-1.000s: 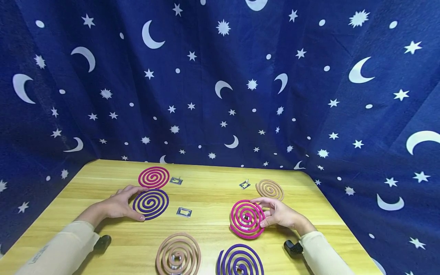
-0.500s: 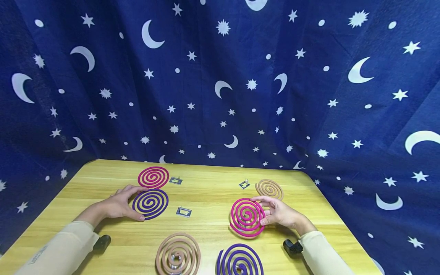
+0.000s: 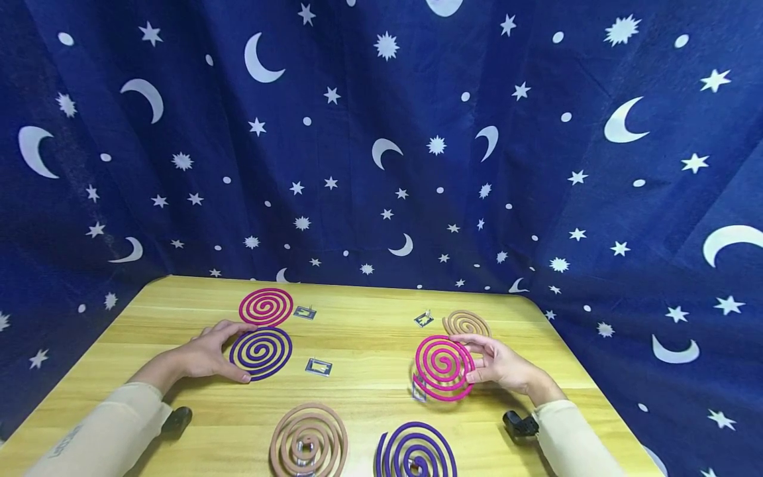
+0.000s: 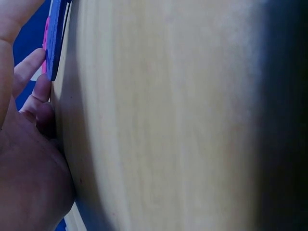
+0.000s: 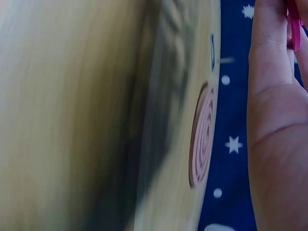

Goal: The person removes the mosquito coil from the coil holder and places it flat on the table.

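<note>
head cam's up high, facing forward and down at the desk [image 3: 363, 351]; both wrist cams sit low and close, tipped sideways. head and left wrist share the farther purple coil [image 4: 57, 43].

Blue curtain [image 3: 346, 126] (moons, stars) behind table [image 3: 357, 301]

The one trace of writing is a short line of small grey lettering [image 3: 63, 442] on the beige left sleeve [image 3: 107, 430], out at 8 o'clock in the head view. It runs slantwise along the forearm, rising towards 2 o'clock, too blurred to spell out. On the blue cloth [image 3: 357, 132] stand only white pictorial signs: a crescent [image 3: 256, 65] at 11 o'clock, a spiky starburst [image 3: 436, 145] at 1. Neither wrist view offers readable text.
</note>
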Available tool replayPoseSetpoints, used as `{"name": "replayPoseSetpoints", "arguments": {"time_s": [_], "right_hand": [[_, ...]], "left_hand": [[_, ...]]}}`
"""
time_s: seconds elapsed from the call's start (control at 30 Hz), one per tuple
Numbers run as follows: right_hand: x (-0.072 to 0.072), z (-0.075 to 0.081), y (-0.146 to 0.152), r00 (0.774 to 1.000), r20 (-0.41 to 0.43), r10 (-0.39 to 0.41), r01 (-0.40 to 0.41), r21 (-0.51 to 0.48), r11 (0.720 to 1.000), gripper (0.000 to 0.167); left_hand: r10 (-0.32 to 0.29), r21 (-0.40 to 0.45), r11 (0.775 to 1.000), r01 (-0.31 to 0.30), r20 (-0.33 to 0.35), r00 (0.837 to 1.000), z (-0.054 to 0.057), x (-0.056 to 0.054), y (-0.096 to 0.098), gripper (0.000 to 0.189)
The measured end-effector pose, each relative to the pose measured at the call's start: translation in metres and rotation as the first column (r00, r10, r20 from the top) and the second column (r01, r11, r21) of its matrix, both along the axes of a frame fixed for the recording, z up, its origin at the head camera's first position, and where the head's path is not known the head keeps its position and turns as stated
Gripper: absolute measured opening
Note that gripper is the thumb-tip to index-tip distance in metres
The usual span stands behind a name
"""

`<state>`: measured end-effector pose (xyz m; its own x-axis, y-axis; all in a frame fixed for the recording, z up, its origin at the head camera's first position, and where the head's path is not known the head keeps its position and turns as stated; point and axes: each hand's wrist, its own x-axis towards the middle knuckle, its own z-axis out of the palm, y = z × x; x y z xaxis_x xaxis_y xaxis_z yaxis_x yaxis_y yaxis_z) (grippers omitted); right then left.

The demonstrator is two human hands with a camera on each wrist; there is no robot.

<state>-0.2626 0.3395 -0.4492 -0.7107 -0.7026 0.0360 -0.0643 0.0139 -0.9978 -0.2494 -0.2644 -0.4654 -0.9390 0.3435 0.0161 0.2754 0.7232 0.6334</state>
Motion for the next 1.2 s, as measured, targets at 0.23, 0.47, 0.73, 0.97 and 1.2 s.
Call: {"name": "replayPoseSetpoints", "arguments": {"time_s": [0.23, 0.47, 0.73, 0.97, 1.2], "right_hand": [[0.004, 0.001, 0.027, 0.999, 0.006, -0.035, 0.035, -0.011, 0.999, 0.072], [0.011, -0.005, 0.055, 0.998, 0.022, -0.067, 0.067, -0.016, 0.998, 0.07], [0.013, -0.014, 0.069, 0.996, 0.028, -0.08, 0.081, -0.011, 0.997, 0.068], [0.018, -0.014, 0.07, 0.992, 0.049, -0.113, 0.11, 0.055, 0.992, 0.071], [0.024, -0.005, 0.067, 0.984, -0.064, -0.164, 0.175, 0.266, 0.948, 0.072]], "left_hand": [[0.0, 0.008, 1.0, 0.0, -0.01, 1.0, -0.002, 0.0, 0.001, 0.099], [0.0, 0.005, 1.0, 0.0, 0.013, 1.0, 0.0, 0.001, 0.002, 0.1], [0.008, 0.002, 1.0, -0.008, 0.011, 1.0, -0.003, 0.0, 0.001, 0.101], [-0.003, 0.003, 1.0, 0.003, 0.003, 1.0, -0.001, 0.0, 0.0, 0.101], [-0.005, 0.0, 1.0, 0.005, -0.007, 1.0, 0.0, 0.0, 0.001, 0.1]]}}
